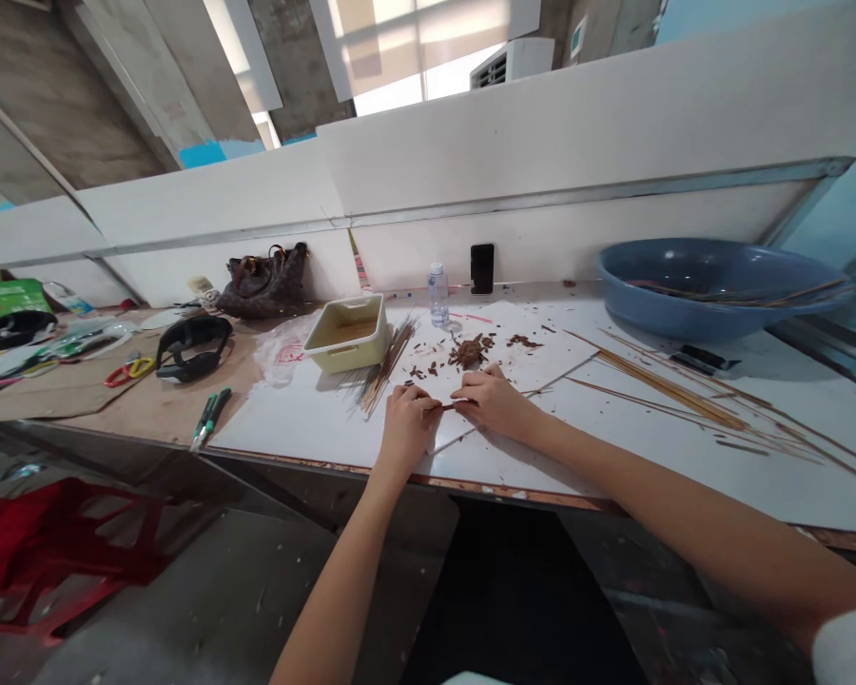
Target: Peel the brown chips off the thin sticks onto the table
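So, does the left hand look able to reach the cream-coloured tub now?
Probably yes: the tub stands near the left hand, with only low-lying thin sticks between them. The hand would likely need to release the brown piece first.

White partition, bright window, red stool

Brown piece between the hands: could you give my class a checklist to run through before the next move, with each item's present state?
1. Left hand and right hand both at the brown piece: ok.
2. Firmness of the grip: cannot tell; a picture shows no pressure.
3. Brown pile close by: ok, just beyond the fingers.
4. Board free of loose bits: not ok, brown scraps lie scattered on it.
5. Bottle upright and capped: ok.
6. Green tool well back from the table edge: not ok, its tip lies at the edge.
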{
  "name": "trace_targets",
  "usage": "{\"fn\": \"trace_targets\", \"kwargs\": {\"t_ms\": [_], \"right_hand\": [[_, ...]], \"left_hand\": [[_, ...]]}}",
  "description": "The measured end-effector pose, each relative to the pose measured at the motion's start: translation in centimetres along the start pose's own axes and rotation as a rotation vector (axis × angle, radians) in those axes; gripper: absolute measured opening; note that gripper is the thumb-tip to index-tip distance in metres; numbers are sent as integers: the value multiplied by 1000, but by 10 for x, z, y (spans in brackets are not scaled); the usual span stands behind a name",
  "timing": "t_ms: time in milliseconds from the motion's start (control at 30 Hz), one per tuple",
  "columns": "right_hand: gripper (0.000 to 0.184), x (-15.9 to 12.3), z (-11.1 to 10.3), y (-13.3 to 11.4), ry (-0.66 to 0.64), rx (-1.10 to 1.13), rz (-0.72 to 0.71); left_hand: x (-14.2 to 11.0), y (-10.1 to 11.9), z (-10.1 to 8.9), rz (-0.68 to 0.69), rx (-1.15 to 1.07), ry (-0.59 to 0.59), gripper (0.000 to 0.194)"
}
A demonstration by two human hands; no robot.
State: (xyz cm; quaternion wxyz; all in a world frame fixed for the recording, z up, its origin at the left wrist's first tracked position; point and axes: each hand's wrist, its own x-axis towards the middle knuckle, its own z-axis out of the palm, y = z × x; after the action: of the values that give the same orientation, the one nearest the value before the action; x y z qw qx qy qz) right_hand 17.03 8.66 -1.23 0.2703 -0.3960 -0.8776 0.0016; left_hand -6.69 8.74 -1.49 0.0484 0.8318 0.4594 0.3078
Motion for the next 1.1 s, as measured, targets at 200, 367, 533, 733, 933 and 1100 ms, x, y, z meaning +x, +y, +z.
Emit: {"fn": "trace_targets", "kwargs": {"t_ms": [200, 367, 533, 733, 933, 1100], "right_hand": [[26, 13, 9, -8, -29, 50, 20], [31, 18, 10, -12, -71, 68, 9], [30, 13, 3, -11, -57, 64, 40], [46, 3, -27, 4, 75, 49, 221], [57, -3, -49, 19, 92, 47, 337], [63, -14, -35, 9, -165, -32, 197]], "left_hand": [[2, 3, -2, -17, 26, 4, 9], [7, 0, -5, 46, 33, -22, 14], [4, -7, -2, 17, -34, 26, 8], [-1, -6, -2, 26, 17, 47, 15], [5, 29, -2, 13, 180, -33, 41], [5, 64, 12, 5, 336, -204, 56]]}}
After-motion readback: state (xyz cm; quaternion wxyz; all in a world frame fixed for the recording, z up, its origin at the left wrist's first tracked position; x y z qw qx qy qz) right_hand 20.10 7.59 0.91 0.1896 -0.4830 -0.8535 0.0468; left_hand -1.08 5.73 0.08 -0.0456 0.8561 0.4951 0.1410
